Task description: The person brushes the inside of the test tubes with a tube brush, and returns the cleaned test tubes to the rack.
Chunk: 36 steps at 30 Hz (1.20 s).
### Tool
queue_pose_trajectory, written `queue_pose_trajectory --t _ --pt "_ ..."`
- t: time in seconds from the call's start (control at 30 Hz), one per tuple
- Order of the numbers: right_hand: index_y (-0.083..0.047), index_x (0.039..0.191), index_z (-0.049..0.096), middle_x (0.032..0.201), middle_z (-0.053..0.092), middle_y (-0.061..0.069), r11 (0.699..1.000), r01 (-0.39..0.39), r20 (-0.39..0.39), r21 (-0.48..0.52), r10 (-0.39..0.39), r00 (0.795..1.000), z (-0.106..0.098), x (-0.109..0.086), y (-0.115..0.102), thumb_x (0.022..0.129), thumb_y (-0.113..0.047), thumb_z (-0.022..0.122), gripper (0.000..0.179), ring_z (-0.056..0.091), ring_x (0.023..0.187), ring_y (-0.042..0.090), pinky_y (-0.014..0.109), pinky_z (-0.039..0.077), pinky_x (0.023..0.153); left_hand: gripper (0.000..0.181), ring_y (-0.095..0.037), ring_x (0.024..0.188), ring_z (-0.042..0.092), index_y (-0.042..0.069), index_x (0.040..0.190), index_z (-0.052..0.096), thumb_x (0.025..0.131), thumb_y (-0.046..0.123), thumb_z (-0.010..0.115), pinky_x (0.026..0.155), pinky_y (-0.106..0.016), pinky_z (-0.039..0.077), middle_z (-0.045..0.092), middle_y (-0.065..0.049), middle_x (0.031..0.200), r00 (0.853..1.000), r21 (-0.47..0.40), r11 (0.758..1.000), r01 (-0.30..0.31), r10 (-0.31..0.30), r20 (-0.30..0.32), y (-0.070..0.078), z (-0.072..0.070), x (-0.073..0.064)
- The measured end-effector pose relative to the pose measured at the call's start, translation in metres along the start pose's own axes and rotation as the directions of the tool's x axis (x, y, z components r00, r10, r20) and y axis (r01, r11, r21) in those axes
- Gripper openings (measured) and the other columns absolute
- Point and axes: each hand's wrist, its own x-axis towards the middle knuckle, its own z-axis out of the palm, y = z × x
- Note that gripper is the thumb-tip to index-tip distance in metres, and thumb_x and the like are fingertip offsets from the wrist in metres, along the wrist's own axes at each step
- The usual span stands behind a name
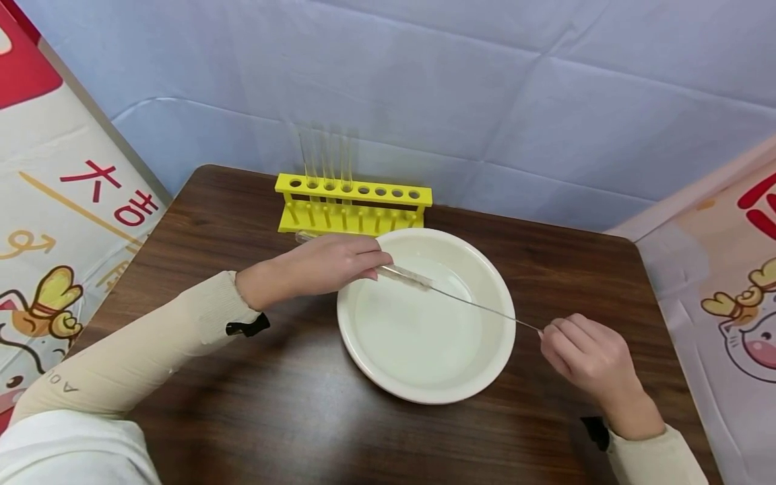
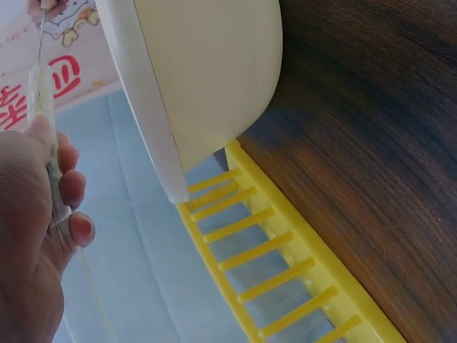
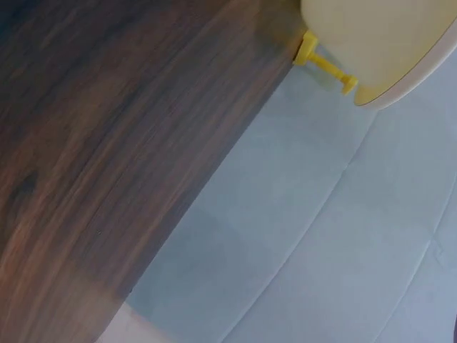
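My left hand (image 1: 330,263) grips a clear glass test tube (image 1: 405,275), held slanting over the left part of a white basin (image 1: 360,357). From the tube's mouth runs the thin wire handle of a test tube brush (image 1: 485,308); pale bristles show faintly inside the glass. The far end of that wire is pinched by my right hand (image 1: 585,353), to the right of the basin. In the left wrist view, the fingers (image 2: 71,187) curl round the tube (image 2: 39,89). The right wrist view does not show the right hand's grip.
Behind the basin stands a yellow test tube rack (image 1: 354,185) with several holes, and 3 clear test tubes (image 1: 329,158) upright in its left part. All of it is on a dark wooden table (image 1: 291,404). A pale cloth backdrop (image 1: 424,87) hangs behind, with printed banners at both sides.
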Motion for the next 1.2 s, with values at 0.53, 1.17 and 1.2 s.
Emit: queue_pose_trajectory --t 0.53,1.17,1.2 --pt "-0.001 0.064 0.053 0.06 0.053 0.009 0.997 -0.07 0.013 0.009 0.07 0.997 -0.017 -0.013 0.001 0.104 -0.013 0.051 0.042 0.043 0.046 0.023 0.032 0.032 0.037 0.031 -0.026 0.108 0.067 0.004 0.124 0.067 0.097 0.018 0.071 0.091 -0.038 0.056 0.069 -0.01 0.116 0.997 0.014 0.997 0.073 -0.073 0.013 -0.008 -0.006 -0.015" --pt "-0.002 0.065 0.056 0.063 0.048 -0.003 0.781 -0.46 0.131 0.423 0.45 0.883 -0.029 -0.025 0.001 0.1 -0.002 0.058 0.036 0.033 0.054 -0.003 0.015 0.024 0.047 0.034 -0.026 0.107 0.067 0.003 0.125 0.067 0.095 0.017 0.073 0.09 -0.039 0.056 0.069 -0.011 0.116 0.999 0.03 0.999 0.029 -0.028 -0.034 -0.013 -0.005 -0.021" --pt "-0.001 0.065 0.056 0.062 0.048 -0.003 0.751 -0.488 0.148 0.445 0.476 0.867 -0.03 -0.027 0.001 0.098 0.005 0.057 0.033 0.034 0.053 -0.003 0.015 0.024 0.046 0.034 -0.026 0.107 0.067 0.003 0.125 0.067 0.095 0.017 0.073 0.09 -0.039 0.056 0.069 -0.01 0.116 0.999 0.03 0.999 0.029 -0.028 -0.034 -0.013 -0.005 -0.021"
